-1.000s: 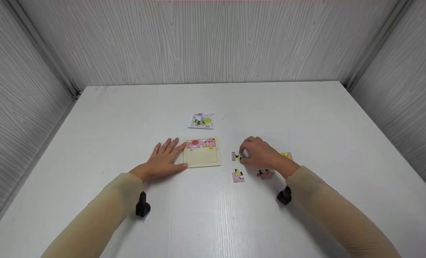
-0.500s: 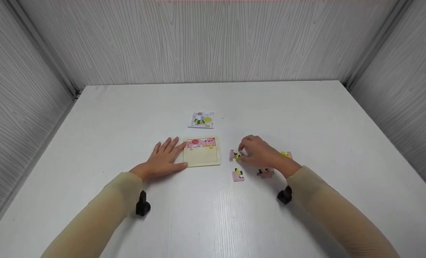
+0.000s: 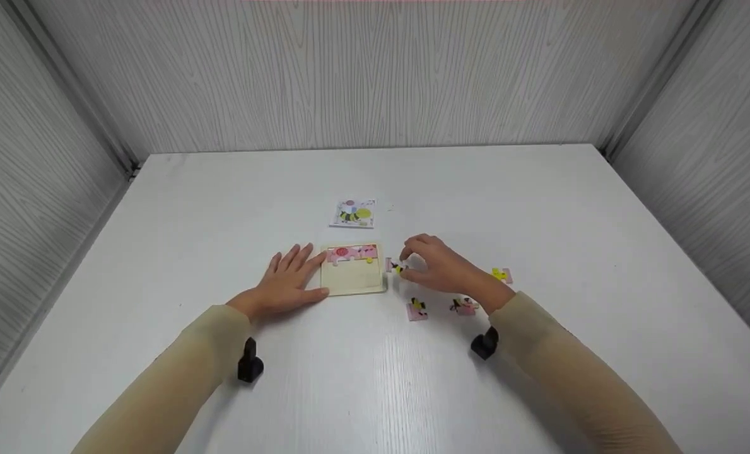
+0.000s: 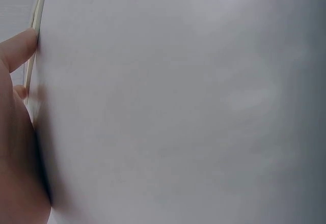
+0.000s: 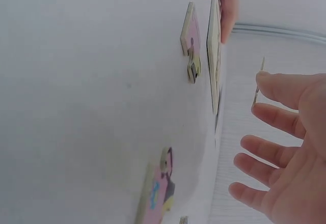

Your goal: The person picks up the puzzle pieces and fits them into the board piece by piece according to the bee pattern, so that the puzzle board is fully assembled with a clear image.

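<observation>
My right hand (image 3: 441, 266) pinches a pink jigsaw piece with yellow and black markings (image 3: 392, 265) between thumb and index finger. It holds the piece above the table, just right of a shallow wooden puzzle tray (image 3: 351, 279). In the right wrist view this piece (image 5: 259, 87) shows edge-on, and the other fingers are loosely bent. My left hand (image 3: 288, 285) lies with fingers spread at the tray's left side, thumb and index fingertips touching its edge. Pink joined pieces (image 3: 342, 253) fill the tray's top row; below them the wooden bottom is bare.
Three loose pieces lie right of the tray: a yellow-and-black one (image 3: 417, 310), a pink patterned one (image 3: 464, 306) and a yellow-and-pink one (image 3: 502, 275). A square bee picture (image 3: 353, 214) lies behind the tray. Pale wood-grain walls (image 3: 375, 75) enclose the table's back and sides.
My right hand has lifted the jigsaw piece from among the loose ones and carried it left, close to the tray's right edge. My left hand has stayed at the tray.
</observation>
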### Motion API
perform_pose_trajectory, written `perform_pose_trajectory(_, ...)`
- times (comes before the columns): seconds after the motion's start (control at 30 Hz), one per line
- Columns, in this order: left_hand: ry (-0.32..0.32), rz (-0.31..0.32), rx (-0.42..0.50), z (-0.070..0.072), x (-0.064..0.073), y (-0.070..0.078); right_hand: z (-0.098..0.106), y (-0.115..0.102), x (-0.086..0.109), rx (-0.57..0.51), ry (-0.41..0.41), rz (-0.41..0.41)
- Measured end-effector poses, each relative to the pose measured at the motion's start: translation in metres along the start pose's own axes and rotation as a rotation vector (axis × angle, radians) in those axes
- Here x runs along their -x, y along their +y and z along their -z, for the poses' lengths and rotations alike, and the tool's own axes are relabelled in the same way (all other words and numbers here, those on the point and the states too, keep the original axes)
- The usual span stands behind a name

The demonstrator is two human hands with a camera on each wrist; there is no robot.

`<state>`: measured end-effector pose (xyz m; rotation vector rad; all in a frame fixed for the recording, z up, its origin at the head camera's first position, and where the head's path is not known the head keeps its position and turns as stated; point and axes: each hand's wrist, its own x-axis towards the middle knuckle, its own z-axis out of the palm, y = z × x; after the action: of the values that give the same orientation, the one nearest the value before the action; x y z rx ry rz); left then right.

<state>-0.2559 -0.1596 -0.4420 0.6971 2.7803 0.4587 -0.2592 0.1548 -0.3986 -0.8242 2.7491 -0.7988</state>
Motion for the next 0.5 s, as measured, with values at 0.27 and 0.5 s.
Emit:
perform_pose_trajectory(0.27, 0.000, 0.000, -0.003, 0.002, 0.001, 0.000, -0.009, -0.014, -0.009, 0.032, -0.019, 0.019)
perform_pose_trajectory(0.5, -0.017, 0.018, 0.001, 0.001, 0.001, 0.001, -0.018, -0.023, -0.016, 0.026, -0.031, 0.049)
